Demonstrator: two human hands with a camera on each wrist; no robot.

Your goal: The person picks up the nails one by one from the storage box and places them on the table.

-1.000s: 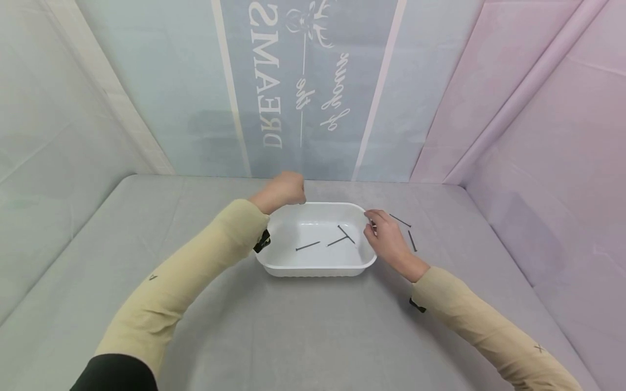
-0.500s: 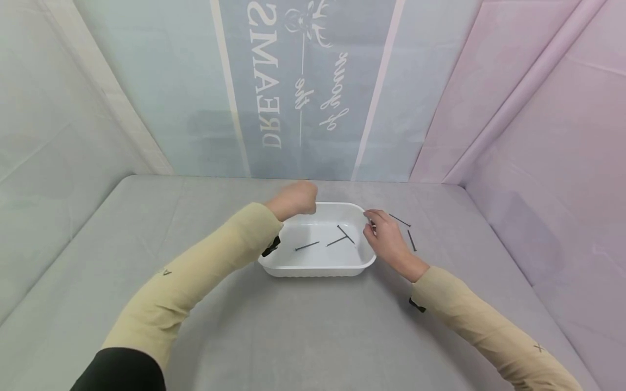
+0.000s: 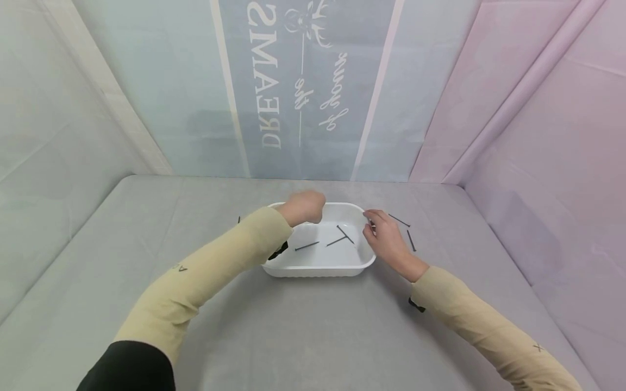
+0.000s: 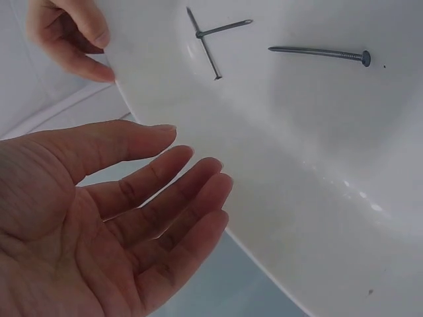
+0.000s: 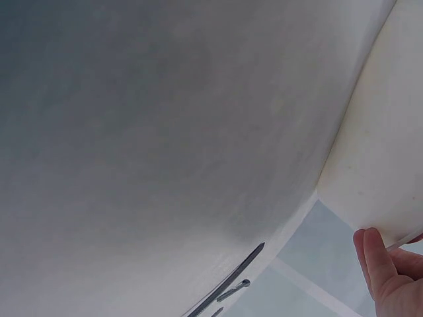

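A white rectangular tray sits mid-table with several dark nails inside, among them a single nail and two crossed ones. Above its far rim is my left hand. In the left wrist view, that left hand has its palm showing, fingers loosely bent and nothing between them, apart from the nails. My right hand holds the tray's right end, and in the right wrist view its fingers lie along the rim. A dark spot under those fingers is too small to identify.
Right of the tray, two loose nails lie on the grey tablecloth. A small dark tip shows left of the tray, partly behind the left sleeve. Fabric walls enclose the table at the back and sides.
My left hand has moved right and nearer along the tray's far rim, now over its inside. A small dark tip has come into view at the left. The right hand stays in place.
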